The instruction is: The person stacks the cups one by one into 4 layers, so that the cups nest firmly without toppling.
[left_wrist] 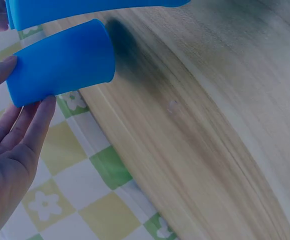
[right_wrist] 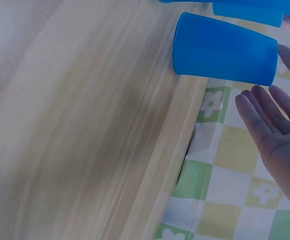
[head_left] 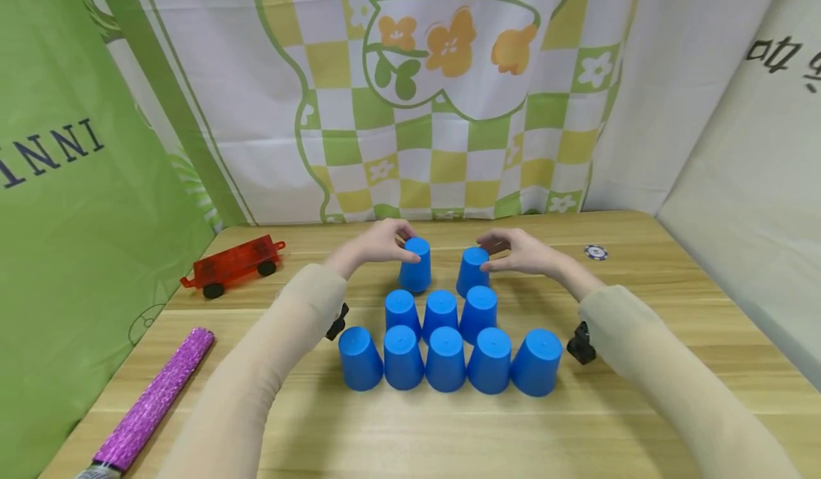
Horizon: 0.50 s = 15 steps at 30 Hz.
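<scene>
Red toy wagon [head_left: 234,264], glittery purple tube [head_left: 154,400], patterned chip [head_left: 596,252] on wooden table [head_left: 359,436]

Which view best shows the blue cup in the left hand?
Left wrist: the blue cup appears large, nearly whole, pinched by the left hand. Head shows it smaller, from above. Right wrist shows partial blue shapes along the top edge; I cannot tell which is that cup.
</scene>
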Available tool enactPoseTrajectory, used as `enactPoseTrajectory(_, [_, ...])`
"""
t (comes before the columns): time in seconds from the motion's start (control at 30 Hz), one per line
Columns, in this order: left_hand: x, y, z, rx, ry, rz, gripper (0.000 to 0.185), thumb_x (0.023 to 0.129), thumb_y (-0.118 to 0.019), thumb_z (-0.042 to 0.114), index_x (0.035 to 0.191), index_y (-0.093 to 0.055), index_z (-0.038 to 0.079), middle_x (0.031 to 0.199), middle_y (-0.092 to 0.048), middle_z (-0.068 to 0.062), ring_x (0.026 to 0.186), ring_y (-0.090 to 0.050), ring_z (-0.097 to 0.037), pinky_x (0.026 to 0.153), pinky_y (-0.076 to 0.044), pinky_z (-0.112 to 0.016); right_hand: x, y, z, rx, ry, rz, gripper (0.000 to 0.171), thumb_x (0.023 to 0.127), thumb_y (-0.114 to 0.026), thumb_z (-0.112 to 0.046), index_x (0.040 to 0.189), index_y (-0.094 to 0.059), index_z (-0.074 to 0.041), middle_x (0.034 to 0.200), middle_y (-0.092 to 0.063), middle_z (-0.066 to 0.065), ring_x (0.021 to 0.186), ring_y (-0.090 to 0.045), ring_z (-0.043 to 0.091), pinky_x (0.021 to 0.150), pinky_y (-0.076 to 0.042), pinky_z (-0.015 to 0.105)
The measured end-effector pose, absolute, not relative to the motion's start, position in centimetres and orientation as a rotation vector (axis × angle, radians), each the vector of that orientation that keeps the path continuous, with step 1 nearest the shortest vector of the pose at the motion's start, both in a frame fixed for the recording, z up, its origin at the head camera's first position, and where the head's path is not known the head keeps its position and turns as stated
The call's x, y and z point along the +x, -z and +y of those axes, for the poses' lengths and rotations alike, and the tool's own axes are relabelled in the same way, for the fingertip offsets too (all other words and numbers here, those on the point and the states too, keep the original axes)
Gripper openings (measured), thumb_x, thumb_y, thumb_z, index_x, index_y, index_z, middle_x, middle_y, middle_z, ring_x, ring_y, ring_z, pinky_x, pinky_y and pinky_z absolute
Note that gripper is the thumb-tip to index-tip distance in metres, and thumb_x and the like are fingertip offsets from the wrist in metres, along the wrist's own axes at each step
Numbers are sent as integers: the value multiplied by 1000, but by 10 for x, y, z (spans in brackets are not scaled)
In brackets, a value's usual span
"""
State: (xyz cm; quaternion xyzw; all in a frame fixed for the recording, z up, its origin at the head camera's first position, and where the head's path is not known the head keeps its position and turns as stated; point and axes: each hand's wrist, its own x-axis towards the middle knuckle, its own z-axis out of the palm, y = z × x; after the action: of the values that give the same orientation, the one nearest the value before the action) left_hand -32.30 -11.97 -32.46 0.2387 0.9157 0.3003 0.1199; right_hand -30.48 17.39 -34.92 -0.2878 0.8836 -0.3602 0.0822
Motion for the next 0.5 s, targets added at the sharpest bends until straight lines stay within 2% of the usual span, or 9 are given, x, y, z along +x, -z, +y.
enactPoseTrajectory(0.2, [-326,323,-110,711,-818,2678,44,81,-74,24,116,-56,4,119,-60,-13,111,-60,-27,91,-53,-34,-296,348,187,-880,1086,2663,52,86,-68,-16,129,-48,6,127,-54,28,117,-53,43,95,-48,52])
enactPoseTrajectory(0.5, [-329,322,-100,725,-803,2635,44,83,-72,24,119,-55,5,120,-59,-11,113,-59,-26,92,-52,-33,-275,342,209,-906,1129,2605,49,87,-67,-16,129,-49,4,123,-57,25,114,-55,40,92,-51,48])
